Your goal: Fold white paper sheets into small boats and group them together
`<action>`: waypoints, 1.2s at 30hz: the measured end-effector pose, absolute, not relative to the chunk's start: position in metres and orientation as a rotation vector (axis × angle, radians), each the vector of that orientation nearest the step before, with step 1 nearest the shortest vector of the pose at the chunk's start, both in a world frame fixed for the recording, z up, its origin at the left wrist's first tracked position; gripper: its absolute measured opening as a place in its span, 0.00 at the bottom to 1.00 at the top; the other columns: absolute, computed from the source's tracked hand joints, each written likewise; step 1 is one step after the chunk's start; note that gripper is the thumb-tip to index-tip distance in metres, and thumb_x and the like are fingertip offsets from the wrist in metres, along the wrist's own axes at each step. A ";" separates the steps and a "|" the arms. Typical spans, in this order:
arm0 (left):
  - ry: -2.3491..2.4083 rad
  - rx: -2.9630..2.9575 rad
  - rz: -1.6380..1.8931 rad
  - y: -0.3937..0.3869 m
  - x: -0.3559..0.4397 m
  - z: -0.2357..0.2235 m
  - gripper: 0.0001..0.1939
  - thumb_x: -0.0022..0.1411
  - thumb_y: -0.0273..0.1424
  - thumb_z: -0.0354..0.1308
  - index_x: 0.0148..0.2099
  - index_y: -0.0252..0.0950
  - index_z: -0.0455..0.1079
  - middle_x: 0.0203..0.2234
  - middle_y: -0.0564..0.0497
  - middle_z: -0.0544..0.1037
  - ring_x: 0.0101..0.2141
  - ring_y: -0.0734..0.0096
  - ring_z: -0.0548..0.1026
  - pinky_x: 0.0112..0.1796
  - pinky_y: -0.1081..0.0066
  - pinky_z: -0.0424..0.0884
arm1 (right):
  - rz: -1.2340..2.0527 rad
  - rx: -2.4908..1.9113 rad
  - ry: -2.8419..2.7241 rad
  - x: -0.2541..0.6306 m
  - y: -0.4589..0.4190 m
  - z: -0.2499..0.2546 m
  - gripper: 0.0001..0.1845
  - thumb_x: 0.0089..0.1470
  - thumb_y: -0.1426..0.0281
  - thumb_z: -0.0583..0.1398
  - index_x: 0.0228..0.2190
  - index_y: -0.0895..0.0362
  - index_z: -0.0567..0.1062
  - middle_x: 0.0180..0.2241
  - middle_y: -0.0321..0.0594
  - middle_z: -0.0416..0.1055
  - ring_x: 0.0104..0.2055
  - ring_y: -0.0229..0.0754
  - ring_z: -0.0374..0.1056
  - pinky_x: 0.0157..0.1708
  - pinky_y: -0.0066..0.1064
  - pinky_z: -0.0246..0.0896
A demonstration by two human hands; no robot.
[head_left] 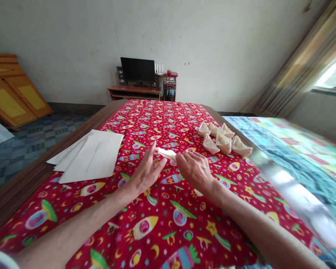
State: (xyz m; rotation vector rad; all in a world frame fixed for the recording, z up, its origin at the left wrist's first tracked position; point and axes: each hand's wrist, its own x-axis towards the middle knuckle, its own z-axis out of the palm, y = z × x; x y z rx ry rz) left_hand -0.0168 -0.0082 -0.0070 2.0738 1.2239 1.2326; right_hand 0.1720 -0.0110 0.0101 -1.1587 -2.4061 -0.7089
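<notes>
A small folded piece of white paper [167,153] is held between my two hands, just above the red patterned cloth. My left hand [147,168] has its thumb and fingers about the paper's left end, the index finger raised. Curled over the right end is my right hand [194,167], its fingers closed on the paper and partly hiding it. To the right lie several folded paper shapes [223,142], hollow and pointed like little boats, grouped in two rough rows. Flat white sheets [96,155] rest in a fanned stack at the left.
The red cloth [145,224] covers most of a long brown wooden table [25,194]. Beyond its far end stand a monitor [137,69] and a red telephone [172,74]. A bed with patterned covers [285,149] adjoins the right side. A wooden cabinet [16,91] is far left.
</notes>
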 end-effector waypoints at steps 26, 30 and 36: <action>1.276 2.050 1.324 -0.007 -0.014 0.009 0.28 0.54 0.23 0.54 0.59 0.36 0.60 0.25 0.57 0.65 0.25 0.78 0.66 0.28 0.78 0.68 | -0.157 -1.409 -2.095 0.163 -0.022 0.019 0.14 0.55 0.71 0.52 0.40 0.54 0.74 0.25 0.36 0.75 0.24 0.36 0.67 0.24 0.25 0.50; 1.284 2.179 1.350 -0.004 -0.018 0.013 0.14 0.55 0.23 0.55 0.44 0.37 0.72 0.31 0.53 0.68 0.28 0.77 0.68 0.29 0.77 0.68 | 0.185 -1.294 -2.041 0.162 -0.021 0.018 0.17 0.55 0.71 0.52 0.43 0.54 0.75 0.27 0.36 0.75 0.25 0.36 0.68 0.26 0.23 0.55; 1.207 2.310 1.261 0.002 -0.020 0.002 0.06 0.58 0.26 0.56 0.37 0.38 0.74 0.33 0.51 0.68 0.31 0.74 0.69 0.29 0.76 0.69 | 0.473 -1.239 -1.918 0.156 -0.018 0.008 0.20 0.53 0.74 0.51 0.44 0.55 0.77 0.25 0.33 0.75 0.22 0.34 0.64 0.24 0.22 0.55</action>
